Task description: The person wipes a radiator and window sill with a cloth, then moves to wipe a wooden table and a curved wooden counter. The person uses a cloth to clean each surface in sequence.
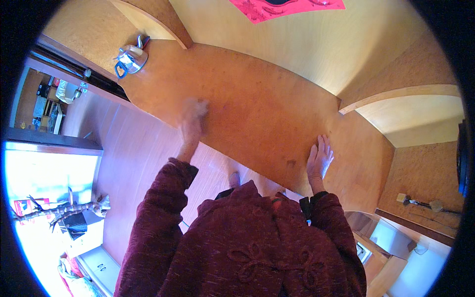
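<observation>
My left hand [192, 120] is over the front edge of a long orange-brown wooden counter [252, 104], blurred. A pale, blurred patch shows at its fingers; whether it is a cloth or only the fingers, I cannot tell. Further right, my right hand [320, 157] rests palm down on the counter, fingers loosely extended and nothing in it. A shiny metal kettle [133, 59] with a dark handle stands at the counter's far left end.
Curved wooden brackets [400, 92] meet the counter's back edge. A red paper [282, 9] is on the back panel. A socket with a plug [404, 198] is on the right wall. White cabinets [98, 267] and a bare branch [63, 211] are at lower left.
</observation>
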Tool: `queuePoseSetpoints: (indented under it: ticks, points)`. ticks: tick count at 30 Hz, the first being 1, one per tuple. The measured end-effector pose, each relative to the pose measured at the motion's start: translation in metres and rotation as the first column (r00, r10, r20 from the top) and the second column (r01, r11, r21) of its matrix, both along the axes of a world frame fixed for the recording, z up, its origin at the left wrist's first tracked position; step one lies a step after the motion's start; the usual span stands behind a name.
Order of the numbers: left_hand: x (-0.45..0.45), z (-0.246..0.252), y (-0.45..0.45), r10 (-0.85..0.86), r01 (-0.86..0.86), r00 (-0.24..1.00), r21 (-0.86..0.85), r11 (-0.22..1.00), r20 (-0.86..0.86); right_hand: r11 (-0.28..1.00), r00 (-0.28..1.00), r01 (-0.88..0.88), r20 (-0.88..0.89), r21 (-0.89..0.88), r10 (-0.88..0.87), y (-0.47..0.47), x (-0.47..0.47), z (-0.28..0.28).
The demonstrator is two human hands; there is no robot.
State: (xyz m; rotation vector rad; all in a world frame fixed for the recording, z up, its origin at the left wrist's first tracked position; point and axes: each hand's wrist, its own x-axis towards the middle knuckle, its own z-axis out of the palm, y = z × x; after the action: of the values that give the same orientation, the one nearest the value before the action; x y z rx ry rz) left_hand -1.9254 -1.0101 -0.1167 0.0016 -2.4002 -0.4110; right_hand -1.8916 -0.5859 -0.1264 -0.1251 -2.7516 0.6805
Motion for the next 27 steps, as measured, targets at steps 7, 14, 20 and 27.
queuePoseSetpoints:
  ticks: [7,14,20,27]
  points:
    - [0.023,-0.002,0.154,-0.390,0.412,0.906,-0.134,0.901,0.167,0.999,1.000,0.000,-0.009,0.043,0.000,0.000,-0.002,-0.002]
    - [0.013,0.005,0.163,-0.881,0.856,0.438,0.218,0.469,0.179,0.999,1.000,-0.002,-0.008,0.040,0.002,0.001,-0.002,-0.002]
    - [-0.075,-0.010,0.030,0.110,-0.113,0.978,0.006,0.994,0.176,0.999,1.000,0.017,-0.006,0.029,-0.016,-0.001,-0.001,-0.001]
    - [-0.072,-0.011,0.215,-0.772,0.814,0.555,0.394,0.427,-0.310,0.998,1.000,0.020,0.004,0.059,-0.020,0.000,-0.003,-0.002]
